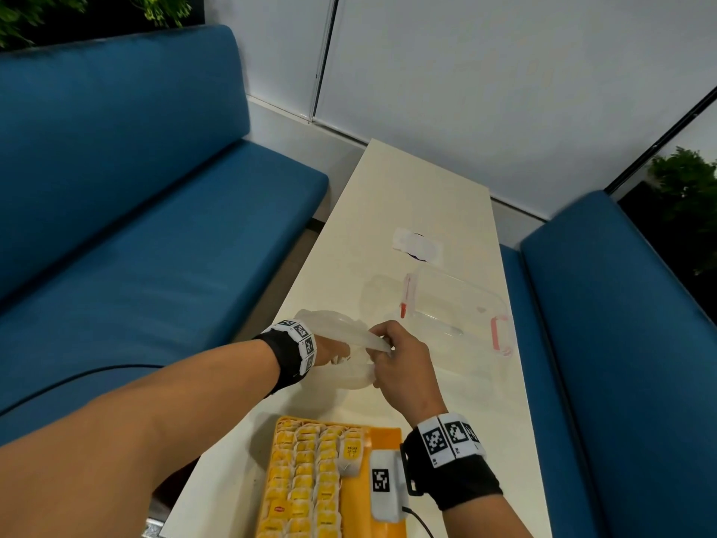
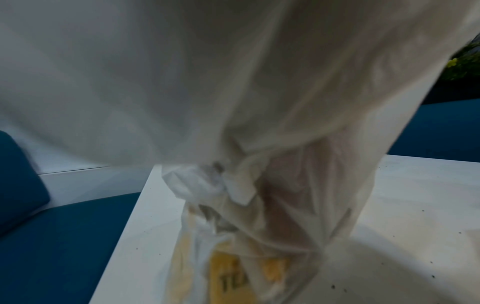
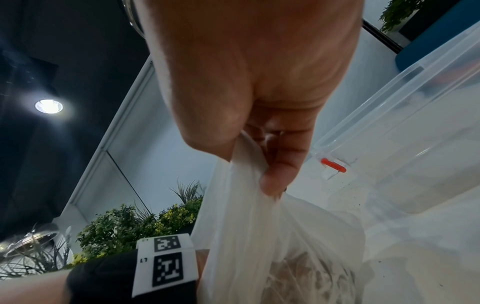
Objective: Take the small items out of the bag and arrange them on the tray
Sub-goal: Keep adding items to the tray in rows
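The right hand (image 1: 403, 365) pinched a gathered fold of the thin, translucent white bag (image 1: 341, 355), thumb and curled fingers (image 3: 281, 170) clamped on the plastic and holding it up off the table (image 1: 419, 196). The left hand (image 1: 329, 349) was plunged into the bag's mouth to the wrist; whether its fingers were curled round anything could not be told, since the film hid them. Through the plastic in the left wrist view, yellow tea packets (image 2: 270, 269) showed blurred at the bag's bottom, below and beyond that hand.

The bag sat near the table's left edge, with the blue bench (image 1: 155, 227) just past it. Bare tabletop lay to the right, and the clear plastic container (image 1: 458, 308) with red clips stood just beyond the right hand. The orange tray (image 1: 382, 436) lay at the near edge, below both hands, its left side packed with rows of yellow packets (image 1: 306, 479).
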### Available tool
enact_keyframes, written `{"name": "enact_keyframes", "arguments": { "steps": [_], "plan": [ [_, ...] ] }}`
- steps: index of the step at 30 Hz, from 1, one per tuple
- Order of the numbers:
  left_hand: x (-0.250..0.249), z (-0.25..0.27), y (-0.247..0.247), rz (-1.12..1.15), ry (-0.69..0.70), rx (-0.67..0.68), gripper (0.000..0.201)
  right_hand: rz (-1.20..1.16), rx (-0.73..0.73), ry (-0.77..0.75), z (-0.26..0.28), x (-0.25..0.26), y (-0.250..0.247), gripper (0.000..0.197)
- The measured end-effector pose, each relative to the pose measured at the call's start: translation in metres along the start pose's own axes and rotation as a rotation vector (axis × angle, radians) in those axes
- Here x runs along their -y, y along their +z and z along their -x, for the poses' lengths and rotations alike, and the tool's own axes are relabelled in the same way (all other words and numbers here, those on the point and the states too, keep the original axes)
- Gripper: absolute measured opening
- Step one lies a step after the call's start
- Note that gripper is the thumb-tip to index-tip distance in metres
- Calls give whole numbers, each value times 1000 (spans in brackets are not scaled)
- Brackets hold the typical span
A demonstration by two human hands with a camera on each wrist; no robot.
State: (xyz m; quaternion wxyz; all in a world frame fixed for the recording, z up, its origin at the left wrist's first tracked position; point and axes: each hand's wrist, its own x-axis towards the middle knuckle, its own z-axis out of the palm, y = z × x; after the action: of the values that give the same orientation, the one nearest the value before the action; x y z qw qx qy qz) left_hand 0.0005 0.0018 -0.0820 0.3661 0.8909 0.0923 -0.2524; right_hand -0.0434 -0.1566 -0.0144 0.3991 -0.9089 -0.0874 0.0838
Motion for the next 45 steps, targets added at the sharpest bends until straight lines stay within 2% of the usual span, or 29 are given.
{"name": "enact_keyframes", "arguments": {
  "steps": [2, 5, 9, 12, 14, 15, 17, 19, 21, 22, 24, 27, 29, 32, 34, 37, 40, 43, 45],
  "plan": [
    [0, 0, -1, -8, -6, 39, 9, 0, -1, -2, 1, 1, -1, 23],
    [5, -5, -1, -30, -44, 44, 28, -5, -5, 3, 2, 2, -2, 23],
    [6, -7, 2, -67, -20, 70, 15, -7, -8, 23, 4, 1, 0, 24],
    [7, -3, 4, -50, -37, 74, 13, -1, -6, 35, 4, 0, 2, 24],
    [9, -4, 5, -71, -33, 119, 12, 1, -9, 39, 5, -1, 3, 23],
    [10, -3, 4, -97, -14, 158, 18, 0, -10, 41, 5, -1, 3, 23],
    [12, -3, 3, -138, -10, 227, 10, 1, -9, 43, 6, -1, 3, 23],
    [11, -3, 3, -197, -9, 169, 23, -4, -12, 42, 6, 0, 3, 23],
    [8, -1, 3, -260, 11, 65, 23, -11, -10, 44, 6, 0, 3, 24],
    [8, -3, 5, -270, 18, 57, 22, -12, -8, 48, 6, 0, 4, 24],
    [8, -3, 6, -254, 8, 108, 16, -9, -6, 52, 7, 0, 5, 24],
    [9, -3, 3, -231, -31, 120, 33, -5, -4, 52, 7, -1, 6, 23],
    [7, 0, 0, -265, -14, 129, 34, -9, -2, 56, 8, -1, 7, 22],
    [7, 0, -4, -318, 14, 158, 17, -37, 2, 76, 10, 1, 7, 20],
    [2, 3, -7, -305, 22, 164, 30, -58, 0, 90, 10, 2, 6, 18],
    [-1, -1, -8, -305, 69, 142, 33, -102, -22, 105, 11, 2, 4, 14],
    [-3, -2, -12, -384, 135, 190, 30, -152, -70, 124, 8, 1, 2, 12],
    [-12, 13, -25, -502, 356, 223, 16, -194, -94, 158, 6, 0, 1, 12],
    [-19, 24, -31, -524, 427, 184, 32, -209, -109, 190, 4, -2, 1, 15]
  ]
}}
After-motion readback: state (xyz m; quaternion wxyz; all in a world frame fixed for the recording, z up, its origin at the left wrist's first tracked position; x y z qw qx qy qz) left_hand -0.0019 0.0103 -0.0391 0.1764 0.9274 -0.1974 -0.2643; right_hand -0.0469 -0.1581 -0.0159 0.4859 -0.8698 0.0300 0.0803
